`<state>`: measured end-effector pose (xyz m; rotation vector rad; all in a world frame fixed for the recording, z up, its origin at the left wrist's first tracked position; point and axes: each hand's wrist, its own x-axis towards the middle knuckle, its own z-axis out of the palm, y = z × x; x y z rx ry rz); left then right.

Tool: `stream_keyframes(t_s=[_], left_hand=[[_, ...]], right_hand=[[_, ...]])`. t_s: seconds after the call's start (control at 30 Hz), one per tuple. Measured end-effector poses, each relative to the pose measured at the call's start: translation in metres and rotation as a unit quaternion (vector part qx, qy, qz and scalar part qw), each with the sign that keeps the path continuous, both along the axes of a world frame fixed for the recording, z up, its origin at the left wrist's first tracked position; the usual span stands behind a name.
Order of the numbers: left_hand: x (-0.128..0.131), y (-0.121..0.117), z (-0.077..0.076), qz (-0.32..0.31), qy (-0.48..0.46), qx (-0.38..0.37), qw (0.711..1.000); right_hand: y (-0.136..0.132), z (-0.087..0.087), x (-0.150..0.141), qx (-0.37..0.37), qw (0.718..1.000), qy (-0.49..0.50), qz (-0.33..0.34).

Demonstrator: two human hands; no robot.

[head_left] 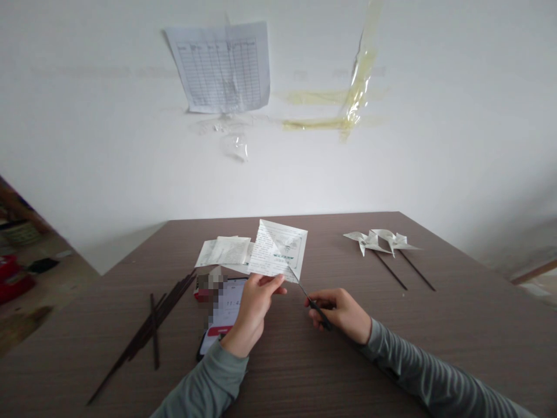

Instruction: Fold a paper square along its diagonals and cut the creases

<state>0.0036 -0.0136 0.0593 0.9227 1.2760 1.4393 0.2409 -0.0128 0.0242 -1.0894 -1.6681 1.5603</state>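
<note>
My left hand [255, 302] pinches the lower edge of a creased square of printed paper [278, 248] and holds it up above the table. My right hand [339, 312] is closed round the dark handles of a pair of scissors [314, 303]. The blades point up and left and meet the paper's lower right corner. Both sleeves are grey-green.
Brown wooden table [456, 325] against a white wall. Several dark thin sticks [152, 325] lie at the left. A phone [224, 316] and more folded printed paper [224, 251] lie behind my left hand. Two paper pinwheels on sticks [383, 244] rest at the right.
</note>
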Motion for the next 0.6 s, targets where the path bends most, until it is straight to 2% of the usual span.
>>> stream_keyframes(t_s=[0.6], left_hand=[[-0.0014, -0.0009, -0.0034, 0.000, 0.023, -0.003, 1.000]], right_hand=[[-0.0010, 0.0051, 0.0010, 0.005, 1.000, 0.009, 0.002]])
